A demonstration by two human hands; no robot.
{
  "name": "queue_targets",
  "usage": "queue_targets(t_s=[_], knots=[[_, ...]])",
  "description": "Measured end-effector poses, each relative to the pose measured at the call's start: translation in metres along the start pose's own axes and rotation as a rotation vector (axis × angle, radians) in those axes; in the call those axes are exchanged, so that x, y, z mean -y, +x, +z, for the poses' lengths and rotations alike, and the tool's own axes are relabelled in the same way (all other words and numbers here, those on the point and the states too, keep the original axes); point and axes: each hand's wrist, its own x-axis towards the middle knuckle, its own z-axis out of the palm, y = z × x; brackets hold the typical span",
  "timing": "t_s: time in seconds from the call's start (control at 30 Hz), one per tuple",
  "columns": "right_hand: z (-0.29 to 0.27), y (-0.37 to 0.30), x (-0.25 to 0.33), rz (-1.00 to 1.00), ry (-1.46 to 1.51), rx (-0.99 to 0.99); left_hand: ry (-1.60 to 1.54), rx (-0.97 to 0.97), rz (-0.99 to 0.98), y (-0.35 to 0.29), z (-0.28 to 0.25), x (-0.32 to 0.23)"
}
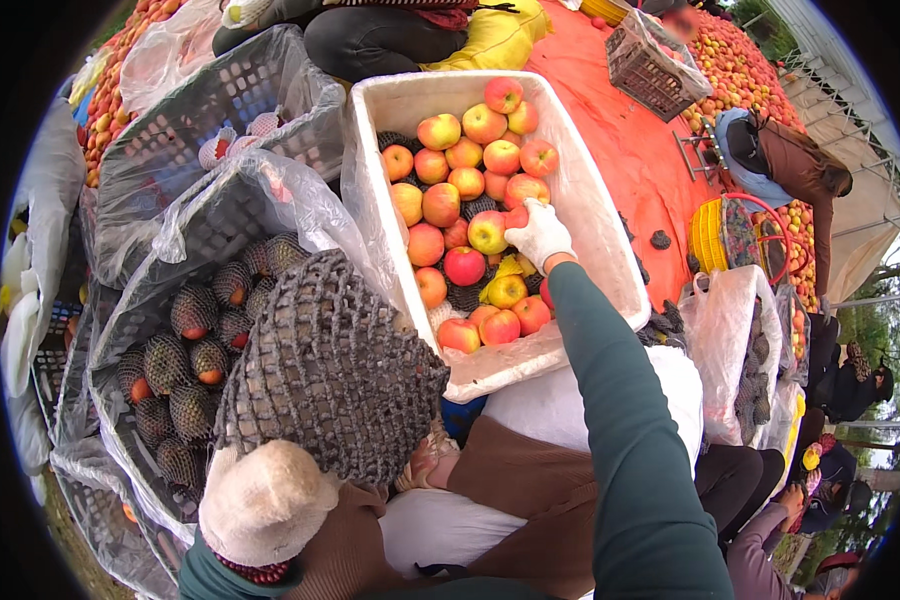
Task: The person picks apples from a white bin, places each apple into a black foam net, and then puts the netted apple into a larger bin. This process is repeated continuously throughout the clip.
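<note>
My right hand (541, 235), in a white glove, reaches into a white tub (592, 262) of red-yellow apples. Its fingers close round an apple (516, 217) that they partly cover. Close to the camera at lower left is my left hand (268, 503), in a pale glove with its fingers mostly hidden. It grips a dark grey foam net sleeve (335, 350), spread wide above the hand; whether anything is inside cannot be made out. Left of it, a plastic-lined crate (110, 375) holds several apples in dark foam nets (192, 312). Dark nets also show beneath the loose apples.
Another lined crate (160, 150) stands far left, with a few apples in pale nets. An orange-red sheet (610, 140) covers the ground beyond the tub. At right are a yellow basket (707, 235), a plastic bag of nets (725, 345) and other people. Apple heaps (740, 65) lie behind.
</note>
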Motion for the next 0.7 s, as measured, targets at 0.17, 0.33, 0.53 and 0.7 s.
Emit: queue_targets(t_s=[0.17,0.33,0.53,0.7], knots=[[-0.073,-0.059,0.031,0.067,1.588,0.220,0.635,-0.051,0.106,0.029,0.058,-0.017],[-0.152,-0.198,0.106,-0.172,2.005,0.757,1.058,0.107,0.720,0.035,0.069,0.009],[-0.202,-0.300,0.146,-0.200,1.128,0.533,0.692,0.167,0.268,-0.017,0.069,-0.001],[-0.177,-0.332,0.127,-0.154,1.375,0.087,-0.362,0.270,0.041,-0.061,0.060,0.022]])
